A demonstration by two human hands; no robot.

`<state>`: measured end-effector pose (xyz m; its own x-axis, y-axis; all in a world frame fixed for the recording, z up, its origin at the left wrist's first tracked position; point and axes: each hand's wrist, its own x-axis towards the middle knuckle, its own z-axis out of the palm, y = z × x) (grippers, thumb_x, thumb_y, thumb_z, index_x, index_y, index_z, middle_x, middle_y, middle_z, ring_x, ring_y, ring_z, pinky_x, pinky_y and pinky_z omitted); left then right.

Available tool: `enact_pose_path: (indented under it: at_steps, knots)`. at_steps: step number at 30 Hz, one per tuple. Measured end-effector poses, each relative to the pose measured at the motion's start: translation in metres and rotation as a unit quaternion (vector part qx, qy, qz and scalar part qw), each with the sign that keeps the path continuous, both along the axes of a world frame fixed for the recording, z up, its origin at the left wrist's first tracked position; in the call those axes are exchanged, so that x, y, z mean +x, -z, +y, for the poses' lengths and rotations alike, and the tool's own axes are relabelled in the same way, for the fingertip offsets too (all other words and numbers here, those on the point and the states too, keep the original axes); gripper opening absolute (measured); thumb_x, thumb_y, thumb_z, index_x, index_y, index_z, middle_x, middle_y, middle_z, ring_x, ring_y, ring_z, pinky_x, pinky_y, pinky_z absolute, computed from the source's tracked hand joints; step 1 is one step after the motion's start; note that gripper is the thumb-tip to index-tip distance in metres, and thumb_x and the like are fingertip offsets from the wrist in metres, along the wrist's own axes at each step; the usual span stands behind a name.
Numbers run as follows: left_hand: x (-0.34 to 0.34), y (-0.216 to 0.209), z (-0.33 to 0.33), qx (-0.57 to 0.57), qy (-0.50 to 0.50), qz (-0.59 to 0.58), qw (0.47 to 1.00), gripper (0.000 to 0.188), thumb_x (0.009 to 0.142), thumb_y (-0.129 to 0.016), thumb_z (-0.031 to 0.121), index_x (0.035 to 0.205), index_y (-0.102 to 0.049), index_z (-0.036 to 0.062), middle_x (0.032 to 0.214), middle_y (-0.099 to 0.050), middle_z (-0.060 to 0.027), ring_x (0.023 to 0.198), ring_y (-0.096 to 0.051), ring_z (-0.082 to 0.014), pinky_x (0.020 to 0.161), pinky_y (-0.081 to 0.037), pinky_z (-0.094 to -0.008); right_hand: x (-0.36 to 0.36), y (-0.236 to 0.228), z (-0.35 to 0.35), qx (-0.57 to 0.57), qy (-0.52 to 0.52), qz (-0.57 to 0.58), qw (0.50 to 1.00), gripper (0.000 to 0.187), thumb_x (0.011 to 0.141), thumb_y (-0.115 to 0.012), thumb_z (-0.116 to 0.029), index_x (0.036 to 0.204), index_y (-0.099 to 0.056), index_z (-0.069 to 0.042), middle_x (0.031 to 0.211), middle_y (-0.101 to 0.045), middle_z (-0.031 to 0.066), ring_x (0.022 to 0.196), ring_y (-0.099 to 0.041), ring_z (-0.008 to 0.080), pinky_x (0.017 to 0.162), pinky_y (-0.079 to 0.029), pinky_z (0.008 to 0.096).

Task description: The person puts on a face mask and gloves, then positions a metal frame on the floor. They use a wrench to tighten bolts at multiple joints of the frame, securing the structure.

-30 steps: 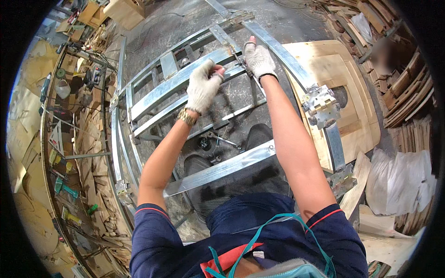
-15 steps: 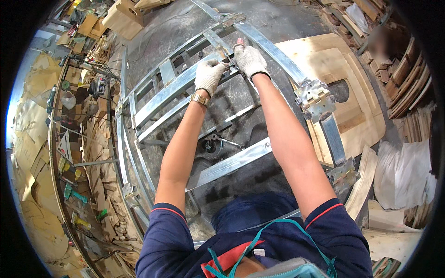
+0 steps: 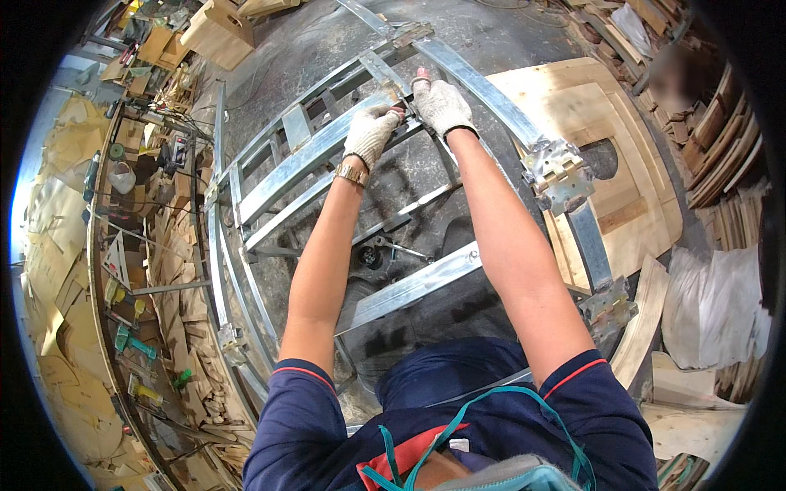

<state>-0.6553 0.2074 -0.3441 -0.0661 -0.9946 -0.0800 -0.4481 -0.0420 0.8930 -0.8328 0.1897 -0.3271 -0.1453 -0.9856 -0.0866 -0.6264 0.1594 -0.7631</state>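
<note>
My left hand, in a white knit glove with bare fingertips, is closed at a joint of the galvanized metal frame. Its fingertips pinch together beside the right hand; what they hold is too small to make out. Close by on the right, my right hand, gloved the same way, curls over the end of a frame bar with one bare fingertip pointing away from me. Whatever lies under its fingers is hidden. Below my forearms, a ratchet-like tool lies on the dark floor beside a round black part.
Hinged metal plates sit on the frame's right side, above a plywood panel. Along the left runs a long bench edge with tools and wood scraps. Stacked wood strips and white sheeting are at right.
My left hand's fingers have turned slightly at the joint, and the left forearm has shifted a little to the right. The right hand stays nearly in place.
</note>
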Motion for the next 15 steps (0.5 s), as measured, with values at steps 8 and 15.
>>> enact_pose_path:
  at_steps: [8, 15]
  knots:
    - [0.009, 0.017, -0.01, -0.012, -0.004, 0.011, 1.0, 0.035, 0.089, -0.074, 0.031, 0.099, -0.079, -0.0022, 0.072, -0.068, -0.0032, 0.065, -0.054, -0.0111, 0.062, -0.043, -0.0321, 0.004, 0.004, -0.005, 0.01, -0.014, -0.001, 1.0, 0.087, 0.106, -0.02, -0.064, 0.106, -0.077, 0.002, 0.112, -0.071, 0.0315, 0.113, -0.066, 0.0503, 0.102, -0.049, 0.0545]
    - [0.004, 0.009, -0.004, -0.011, -0.006, -0.017, 1.0, 0.033, 0.089, -0.074, 0.03, 0.098, -0.08, -0.0017, 0.071, -0.067, -0.0028, 0.066, -0.054, -0.0102, 0.062, -0.043, -0.0321, 0.001, 0.002, -0.001, 0.009, -0.014, 0.003, 1.0, 0.087, 0.106, -0.02, -0.066, 0.108, -0.077, 0.001, 0.112, -0.071, 0.0313, 0.114, -0.066, 0.0496, 0.102, -0.049, 0.0545]
